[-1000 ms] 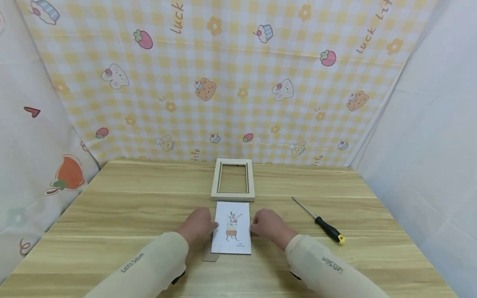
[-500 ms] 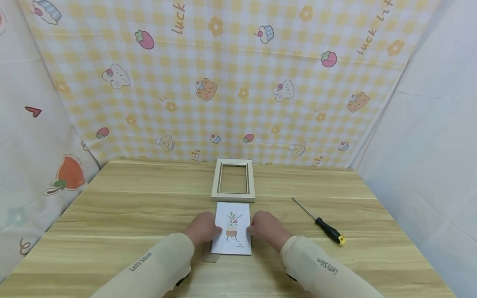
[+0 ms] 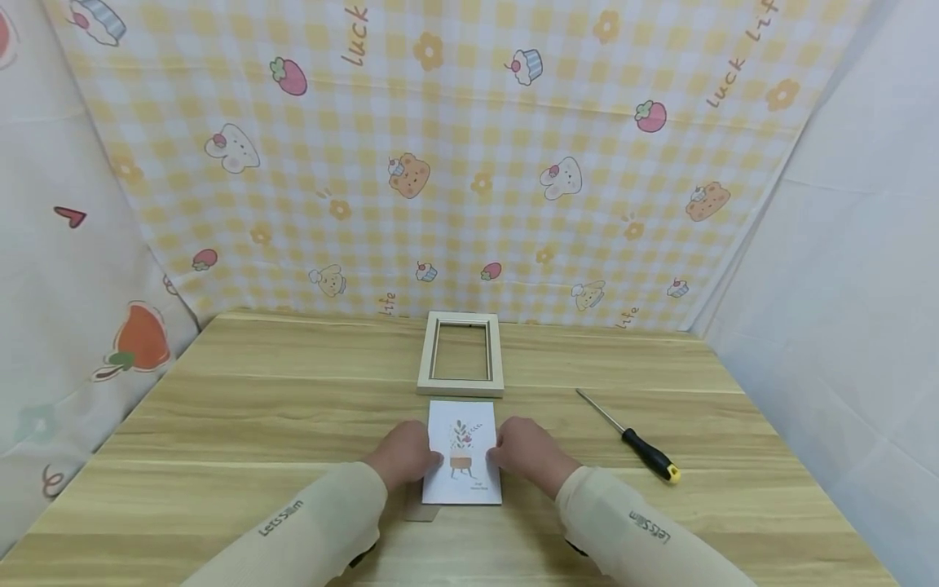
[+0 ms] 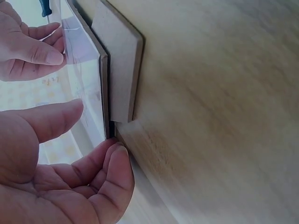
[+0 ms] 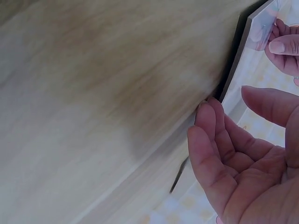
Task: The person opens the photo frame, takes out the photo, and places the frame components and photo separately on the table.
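Observation:
A picture frame backing board [image 3: 461, 481] with a white plant print on its face lies tilted slightly in the middle, print side up. A brown stand leg [image 4: 119, 60] sticks out from behind its lower left. My left hand [image 3: 406, 455] holds the board's left edge, thumb over the front and fingers curled at the rim, as the left wrist view [image 4: 70, 172] shows. At the right edge my right hand [image 3: 533, 452] pinches likewise, its thumb on the print side and fingers at the rim [image 5: 229, 86]. A clear glossy sheet seems to cover the print.
Just behind the board lies a cream picture frame [image 3: 497, 359], its opening bare to the wood. A screwdriver [image 3: 645, 455] with a black and yellow handle rests to the right on the wooden table [image 3: 257, 408]. A checked cloth [image 3: 469, 106] hangs behind.
Both hands have shifted inward onto the board's edges, thumbs now lying over the print. The board has moved very slightly to the right and toward me. Frame and screwdriver stay put.

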`<state>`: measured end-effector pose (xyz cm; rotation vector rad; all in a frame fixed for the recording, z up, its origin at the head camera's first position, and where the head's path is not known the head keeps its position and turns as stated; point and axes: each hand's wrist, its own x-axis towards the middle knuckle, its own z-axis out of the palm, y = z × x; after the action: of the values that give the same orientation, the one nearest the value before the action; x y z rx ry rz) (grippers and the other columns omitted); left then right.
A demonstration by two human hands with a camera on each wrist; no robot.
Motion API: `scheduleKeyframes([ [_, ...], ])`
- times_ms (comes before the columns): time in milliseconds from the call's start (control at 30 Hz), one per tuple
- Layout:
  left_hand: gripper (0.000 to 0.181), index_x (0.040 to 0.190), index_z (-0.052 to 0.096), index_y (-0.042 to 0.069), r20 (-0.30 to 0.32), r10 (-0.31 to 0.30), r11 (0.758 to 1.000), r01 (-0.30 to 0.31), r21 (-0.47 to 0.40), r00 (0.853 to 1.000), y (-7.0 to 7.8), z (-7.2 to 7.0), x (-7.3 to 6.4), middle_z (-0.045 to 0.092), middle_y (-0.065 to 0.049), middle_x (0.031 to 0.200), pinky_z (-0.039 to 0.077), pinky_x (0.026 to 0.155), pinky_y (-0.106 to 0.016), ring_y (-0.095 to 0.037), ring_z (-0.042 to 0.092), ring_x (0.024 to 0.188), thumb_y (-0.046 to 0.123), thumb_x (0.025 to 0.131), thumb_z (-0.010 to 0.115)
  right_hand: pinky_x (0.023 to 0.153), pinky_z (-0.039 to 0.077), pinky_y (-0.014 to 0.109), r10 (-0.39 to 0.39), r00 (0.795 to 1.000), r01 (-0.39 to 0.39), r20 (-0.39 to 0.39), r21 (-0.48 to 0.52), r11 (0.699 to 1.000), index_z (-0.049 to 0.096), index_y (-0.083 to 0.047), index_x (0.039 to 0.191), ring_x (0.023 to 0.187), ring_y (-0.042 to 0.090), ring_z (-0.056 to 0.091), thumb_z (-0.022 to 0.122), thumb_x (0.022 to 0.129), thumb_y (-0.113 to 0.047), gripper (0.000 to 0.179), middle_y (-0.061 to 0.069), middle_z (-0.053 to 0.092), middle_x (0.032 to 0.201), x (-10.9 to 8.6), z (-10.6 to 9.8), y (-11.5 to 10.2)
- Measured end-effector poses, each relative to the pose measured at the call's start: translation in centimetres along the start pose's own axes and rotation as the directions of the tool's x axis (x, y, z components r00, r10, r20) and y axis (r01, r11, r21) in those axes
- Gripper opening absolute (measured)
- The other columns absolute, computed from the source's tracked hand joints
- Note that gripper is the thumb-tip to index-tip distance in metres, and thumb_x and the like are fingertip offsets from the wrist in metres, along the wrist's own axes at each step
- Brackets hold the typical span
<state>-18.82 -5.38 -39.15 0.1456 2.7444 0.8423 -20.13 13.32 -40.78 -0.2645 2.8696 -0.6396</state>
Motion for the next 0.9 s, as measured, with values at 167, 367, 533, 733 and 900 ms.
scheduleKeyframes([
  [167, 0.015, 0.080, 0.061, -0.005, 0.003, -0.004, 1.000, 0.004, -0.004, 1.000, 0.06, 0.10, -0.06, 0.049, -0.007, 0.065, 0.036, 0.054, -0.027, -0.018, 0.046, 0.058, 0.007, 0.087, 0.067, 0.044, 0.026, 0.022, 0.002, 1.000, -0.002, -0.011, -0.031, 1.000, 0.046, -0.013, 0.052, 0.045, 0.009, 0.032, 0.067, 0.084, -0.011, 0.038, -0.006, 0.034, 0.048, -0.18, -0.20, -0.16],
  [367, 0.016, 0.079, 0.060, -0.006, -0.010, 0.014, 1.000, -0.014, 0.003, 1.000, 0.07, -0.10, -0.22, 0.049, -0.008, 0.065, 0.038, 0.055, -0.028, -0.020, 0.046, 0.059, 0.006, 0.087, 0.067, 0.044, 0.024, 0.022, 0.015, 1.000, -0.015, -0.010, -0.044, 0.999, 0.040, -0.015, 0.051, 0.044, 0.009, 0.029, 0.066, 0.086, -0.014, 0.043, -0.006, 0.031, 0.047, -0.24, -0.29, -0.35],
  [533, 0.016, 0.078, 0.060, -0.006, -0.024, 0.048, 0.999, -0.048, 0.019, 0.999, 0.03, -0.13, -0.25, 0.048, -0.008, 0.065, 0.038, 0.056, -0.028, -0.020, 0.045, 0.059, 0.006, 0.087, 0.067, 0.044, 0.024, 0.022, 0.024, 1.000, -0.024, -0.011, -0.054, 0.998, 0.040, -0.015, 0.050, 0.044, 0.009, 0.028, 0.066, 0.086, -0.014, 0.045, -0.007, 0.030, 0.046, -0.21, -0.32, -0.45],
  [733, 0.017, 0.078, 0.060, -0.005, -0.025, 0.053, 0.998, -0.052, 0.027, 0.998, -0.08, -0.03, -0.11, 0.048, -0.007, 0.064, 0.037, 0.055, -0.027, -0.019, 0.045, 0.059, 0.007, 0.087, 0.067, 0.045, 0.027, 0.023, 0.018, 1.000, -0.019, -0.017, -0.076, 0.997, 0.049, -0.011, 0.053, 0.046, 0.010, 0.033, 0.067, 0.086, -0.013, 0.038, -0.005, 0.035, 0.048, -0.26, -0.37, -0.48],
  [900, 0.017, 0.078, 0.060, -0.006, -0.028, 0.052, 0.998, -0.051, 0.023, 0.998, -0.06, -0.04, -0.15, 0.048, -0.007, 0.065, 0.039, 0.056, -0.028, -0.019, 0.045, 0.060, 0.006, 0.087, 0.067, 0.046, 0.030, 0.023, -0.003, 1.000, 0.001, -0.021, -0.081, 0.997, 0.056, -0.009, 0.057, 0.048, 0.010, 0.037, 0.068, 0.086, -0.012, 0.031, -0.004, 0.041, 0.051, -0.37, -0.46, -0.55],
])
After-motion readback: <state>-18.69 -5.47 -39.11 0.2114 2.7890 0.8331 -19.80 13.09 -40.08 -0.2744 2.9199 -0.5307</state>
